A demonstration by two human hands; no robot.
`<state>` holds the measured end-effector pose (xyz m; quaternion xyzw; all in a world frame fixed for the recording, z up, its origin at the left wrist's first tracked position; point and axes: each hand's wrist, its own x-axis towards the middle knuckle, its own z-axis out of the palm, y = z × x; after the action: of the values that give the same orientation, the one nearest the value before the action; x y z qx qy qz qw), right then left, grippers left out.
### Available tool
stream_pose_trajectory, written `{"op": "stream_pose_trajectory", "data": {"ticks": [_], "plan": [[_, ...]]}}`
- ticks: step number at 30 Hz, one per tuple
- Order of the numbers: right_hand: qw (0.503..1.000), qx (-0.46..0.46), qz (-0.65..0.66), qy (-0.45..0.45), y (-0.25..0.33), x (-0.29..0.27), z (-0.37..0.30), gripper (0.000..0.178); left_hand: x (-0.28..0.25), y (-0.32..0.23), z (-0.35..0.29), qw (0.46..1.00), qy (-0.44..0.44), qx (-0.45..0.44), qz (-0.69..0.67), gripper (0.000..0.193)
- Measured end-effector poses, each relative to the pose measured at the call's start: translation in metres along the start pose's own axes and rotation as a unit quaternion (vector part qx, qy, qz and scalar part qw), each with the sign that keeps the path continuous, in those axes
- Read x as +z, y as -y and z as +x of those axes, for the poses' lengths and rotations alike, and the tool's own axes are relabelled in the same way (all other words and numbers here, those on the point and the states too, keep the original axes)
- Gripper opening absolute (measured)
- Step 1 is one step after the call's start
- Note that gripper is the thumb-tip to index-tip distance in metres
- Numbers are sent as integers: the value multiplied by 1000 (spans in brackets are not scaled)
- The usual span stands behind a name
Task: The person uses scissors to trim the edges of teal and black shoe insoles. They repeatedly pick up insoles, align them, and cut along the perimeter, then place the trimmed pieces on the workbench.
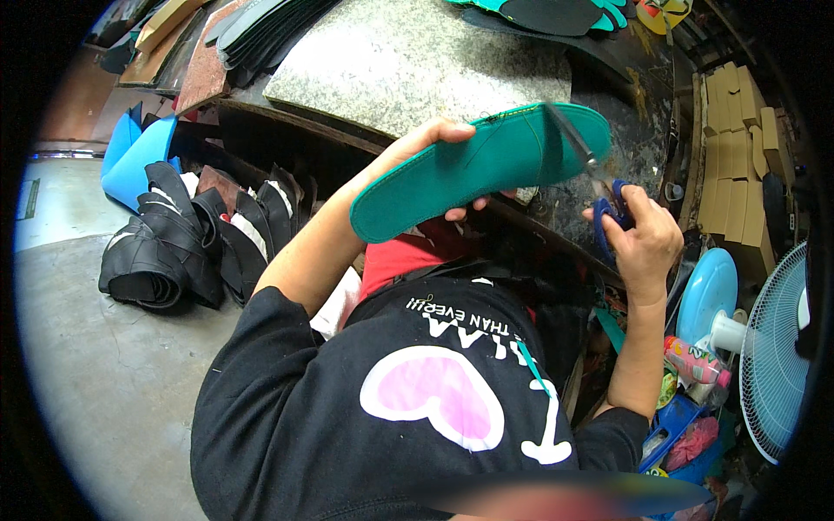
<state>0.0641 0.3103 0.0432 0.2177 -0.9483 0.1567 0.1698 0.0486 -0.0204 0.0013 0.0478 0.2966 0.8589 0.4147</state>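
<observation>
A green insole with stitching along its rim is held up in front of me at a slant. My left hand is closed on it, the thumb over the upper edge and fingertips showing below; the palm is behind it. Loose dark thread lies by the upper edge, near the thumb. My right hand grips a pair of scissors by their dark blue handles. Their blades, blurred, point up and left across the wide end of the insole. Whether they touch it I cannot tell.
Ahead is a workbench with a speckled board, stacked dark sheets and more green pieces. Rolled black material lies on the floor at left by a blue sheet. A fan and cardboard boxes stand at right.
</observation>
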Motion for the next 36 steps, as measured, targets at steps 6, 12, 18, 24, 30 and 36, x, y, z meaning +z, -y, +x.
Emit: {"op": "stream_pose_trajectory", "data": {"ticks": [6, 12, 18, 24, 30, 36], "plan": [[819, 240, 517, 70, 1, 10, 2, 39, 32, -3, -5, 539, -316, 273, 732, 79], [732, 275, 622, -30, 60, 40, 14, 33, 66, 24, 14, 476, -238, 335, 778, 110], [722, 247, 636, -112, 58, 54, 32, 33, 50, 14, 12, 879, -236, 146, 389, 78], [773, 278, 560, -107, 32, 54, 19, 31, 22, -3, -11, 916, -222, 246, 227, 45], [641, 209, 711, 200, 57, 35, -22, 54, 11, -5, -16, 902, -216, 355, 119, 48], [688, 209, 639, 272, 91, 48, -34, 82, 27, 17, -6, 891, -237, 375, 95, 51]]}}
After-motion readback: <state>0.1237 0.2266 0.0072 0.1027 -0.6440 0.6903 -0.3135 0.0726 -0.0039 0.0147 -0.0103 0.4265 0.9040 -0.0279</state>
